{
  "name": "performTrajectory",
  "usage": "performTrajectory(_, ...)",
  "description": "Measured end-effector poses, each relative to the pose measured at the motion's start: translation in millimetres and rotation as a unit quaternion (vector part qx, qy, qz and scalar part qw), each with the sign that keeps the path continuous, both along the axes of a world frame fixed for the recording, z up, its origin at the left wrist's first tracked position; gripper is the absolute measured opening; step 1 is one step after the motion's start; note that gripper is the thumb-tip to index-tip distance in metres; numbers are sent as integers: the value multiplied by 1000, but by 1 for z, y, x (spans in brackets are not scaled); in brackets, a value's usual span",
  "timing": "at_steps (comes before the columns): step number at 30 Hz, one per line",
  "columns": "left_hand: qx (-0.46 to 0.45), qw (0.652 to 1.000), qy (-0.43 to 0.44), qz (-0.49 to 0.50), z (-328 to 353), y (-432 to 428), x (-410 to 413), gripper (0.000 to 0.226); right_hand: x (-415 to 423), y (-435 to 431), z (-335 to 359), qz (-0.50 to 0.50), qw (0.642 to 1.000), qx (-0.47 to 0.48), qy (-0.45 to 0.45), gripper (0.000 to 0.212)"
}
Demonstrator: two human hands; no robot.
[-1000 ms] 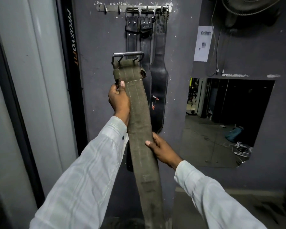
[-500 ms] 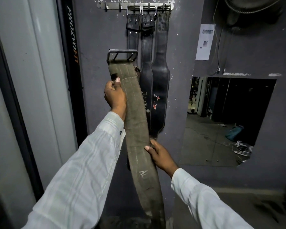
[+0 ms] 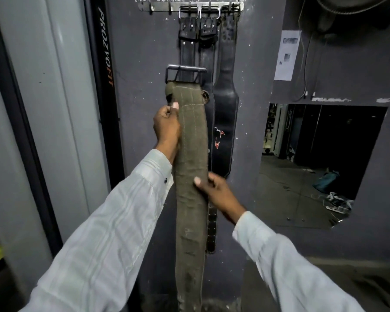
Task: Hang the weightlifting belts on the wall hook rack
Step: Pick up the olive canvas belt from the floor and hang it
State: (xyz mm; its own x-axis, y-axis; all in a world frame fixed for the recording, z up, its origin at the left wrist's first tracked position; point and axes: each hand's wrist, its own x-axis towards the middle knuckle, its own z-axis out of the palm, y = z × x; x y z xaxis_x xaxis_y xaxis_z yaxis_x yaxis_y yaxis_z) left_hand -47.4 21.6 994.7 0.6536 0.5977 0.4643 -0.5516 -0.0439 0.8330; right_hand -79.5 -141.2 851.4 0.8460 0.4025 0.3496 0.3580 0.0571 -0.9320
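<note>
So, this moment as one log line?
olive canvas belt: unhung; left hand: grips top; right hand: grips middle; metal hook rack: black leather belts

I'm standing in a gym's gear corner.
Black leather lifting belts (image 3: pixel 225 97) hang from a silver metal hook rack (image 3: pixel 160 6) screwed to the scuffed dark grey wall (image 3: pixel 140 64), beside a black upright post (image 3: pixel 104 64) lettered "PROZVOFIT".
</note>
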Motion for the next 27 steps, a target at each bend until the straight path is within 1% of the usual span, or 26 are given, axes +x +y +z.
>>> performTrajectory(1,21,1000,1,-6,-1,-4,0,36,0,6,26,-19,999,43,-16,29)
performTrajectory(3,70,997,-8,-7,-1,-10,2,47,3,17,75,-46,990,128,-31,25)
performTrajectory(5,112,994,-5,-2,1,-18,-7,58,10,21,115,-58,979,193,-17,15)
performTrajectory(6,130,991,3,-3,1,-21,-11,58,13,22,128,-65,976,210,-5,13)
performTrajectory(8,167,986,21,-15,0,-23,-21,53,17,19,145,-81,969,229,34,13)
performTrajectory(10,212,975,36,-50,-7,-22,-30,45,17,16,149,-99,963,232,95,14)
performTrajectory(12,234,961,55,-138,-21,-22,-39,33,19,12,145,-131,954,219,155,11)
performTrajectory(14,228,938,89,-247,-39,-20,-47,34,23,10,135,-147,944,232,184,12)
performTrajectory(15,229,926,106,-282,-48,-18,-50,38,26,10,130,-153,941,238,187,11)
performTrajectory(18,250,906,131,-317,-67,-11,-52,40,30,10,115,-171,938,235,190,8)
performTrajectory(19,254,908,123,-310,-71,-12,-52,38,30,9,112,-174,938,232,188,8)
performTrajectory(21,249,924,92,-276,-80,-16,-50,34,34,9,107,-174,942,226,176,11)
performTrajectory(25,217,953,57,-203,-92,-27,-47,27,35,14,98,-156,948,249,120,22)
performTrajectory(27,204,954,56,-214,-98,-25,-47,26,34,13,98,-153,954,248,76,22)
